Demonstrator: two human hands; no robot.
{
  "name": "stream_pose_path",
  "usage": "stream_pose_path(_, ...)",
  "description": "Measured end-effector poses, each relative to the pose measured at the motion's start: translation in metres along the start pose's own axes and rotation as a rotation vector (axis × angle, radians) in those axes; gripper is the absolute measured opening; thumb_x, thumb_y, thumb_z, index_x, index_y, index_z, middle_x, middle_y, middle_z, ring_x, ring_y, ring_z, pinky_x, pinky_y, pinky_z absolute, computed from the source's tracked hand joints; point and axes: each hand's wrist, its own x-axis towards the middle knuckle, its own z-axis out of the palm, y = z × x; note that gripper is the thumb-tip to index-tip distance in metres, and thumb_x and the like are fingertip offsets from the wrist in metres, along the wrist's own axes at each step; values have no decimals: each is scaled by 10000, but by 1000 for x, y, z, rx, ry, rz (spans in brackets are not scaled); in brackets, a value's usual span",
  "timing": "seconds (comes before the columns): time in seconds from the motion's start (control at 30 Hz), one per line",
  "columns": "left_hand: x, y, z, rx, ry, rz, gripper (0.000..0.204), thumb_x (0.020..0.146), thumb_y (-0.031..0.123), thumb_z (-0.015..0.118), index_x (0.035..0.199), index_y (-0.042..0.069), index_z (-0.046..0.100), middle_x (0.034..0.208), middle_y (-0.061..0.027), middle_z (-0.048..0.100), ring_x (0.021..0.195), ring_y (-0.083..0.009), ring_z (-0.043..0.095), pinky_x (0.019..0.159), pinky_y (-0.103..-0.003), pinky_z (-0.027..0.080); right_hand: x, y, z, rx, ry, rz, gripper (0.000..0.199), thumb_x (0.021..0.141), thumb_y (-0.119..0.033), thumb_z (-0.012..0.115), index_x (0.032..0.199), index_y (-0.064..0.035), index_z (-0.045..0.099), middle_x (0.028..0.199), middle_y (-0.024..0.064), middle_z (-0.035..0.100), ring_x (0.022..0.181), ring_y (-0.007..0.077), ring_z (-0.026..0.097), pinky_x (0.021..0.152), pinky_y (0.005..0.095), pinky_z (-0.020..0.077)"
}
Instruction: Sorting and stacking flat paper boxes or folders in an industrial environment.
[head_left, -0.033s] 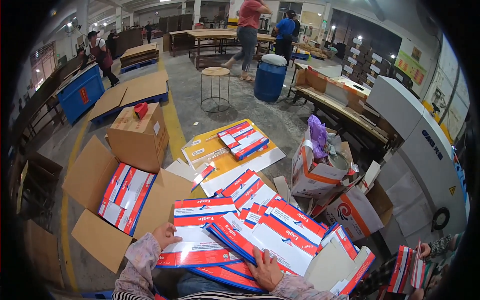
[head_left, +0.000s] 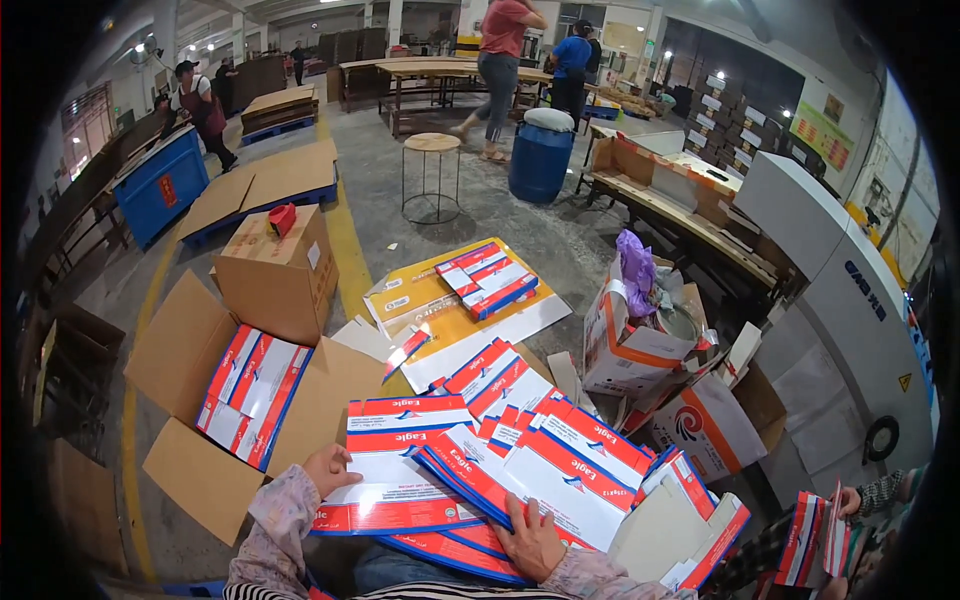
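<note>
A pile of flattened red, white and blue cartons (head_left: pixel 580 465) lies in front of me, overlapping at various angles. My left hand (head_left: pixel 328 470) is closed on the left edge of one flattened carton (head_left: pixel 400 490), its thumb on the white face. My right hand (head_left: pixel 532 540) rests palm down on the pile near its front edge, fingers spread and holding nothing. To the left, an opened brown box (head_left: pixel 190 365) contains more flattened cartons (head_left: pixel 255 390) of the same print. A small stack of cartons (head_left: pixel 487 278) sits on a yellow printed board (head_left: pixel 405 285) beyond the pile.
A closed brown box (head_left: pixel 265 270) carries a red tape dispenser (head_left: pixel 283 220). Right of the pile stand a white-and-orange scrap box (head_left: pixel 625 350) and a grey machine (head_left: pixel 840 270). At lower right, another person's hand (head_left: pixel 850 500) holds cartons. A stool (head_left: pixel 431 145) and blue barrel (head_left: pixel 540 162) stand farther off.
</note>
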Motion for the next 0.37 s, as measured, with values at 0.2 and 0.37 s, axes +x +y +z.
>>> stream_pose_path(0.2, -13, 19, -27, 53, 52, -20, 324, 711, 67, 734, 942, 64, 506, 501, 58, 451, 431, -33, 354, 415, -236, 267, 9, -2, -3, 3, -55, -32, 418, 874, -234, 444, 1289, -224, 492, 1334, 277, 343, 1065, 506, 462, 720, 596, 462)
stream_pose_path(0.37, -29, 8, -68, 52, 192, -54, 360, 714, 107, 745, 980, 74, 504, 631, -33, 599, 538, -87, 507, 491, -258, 378, 15, -3, -5, 5, -143, -61, 419, 886, -248, 442, 1302, -212, 475, 1357, 293, 304, 1099, 536, 435, 747, 600, 465)
